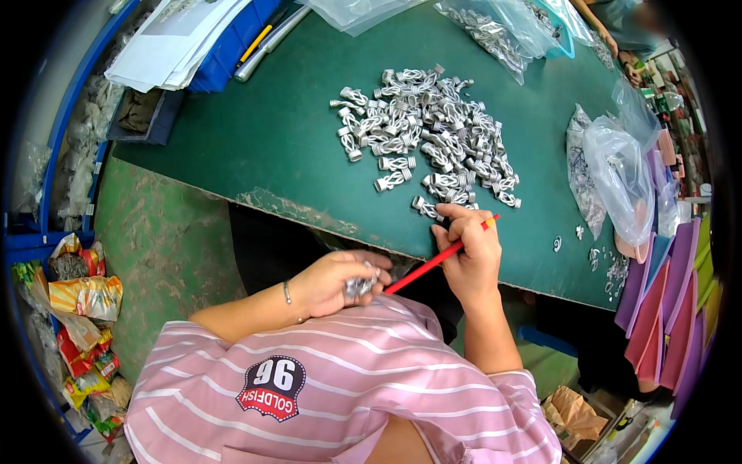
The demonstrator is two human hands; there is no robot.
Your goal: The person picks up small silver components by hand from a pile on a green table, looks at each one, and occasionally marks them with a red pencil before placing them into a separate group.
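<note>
My left hand [334, 282], palm turned up near the table's front edge, has its fingers curled round several small silver-grey metal parts [360, 286]. A slim red rod [423, 267] with a yellow band near its upper end is held in my right hand [473, 251]. The rod slants down toward my left hand, where its lower tip is hard to make out. The right thumb and forefinger reach to the near edge of a pile of looped grey metal parts with ribbed ends [433, 127], close beside a single part [423, 207].
The green table [255, 147] has a worn front edge. Clear plastic bags [618, 174] and scattered small scraps [617, 274] lie at the right. Blue bins [147, 116] with papers stand at far left. Another person's hand [632, 75] shows at far right.
</note>
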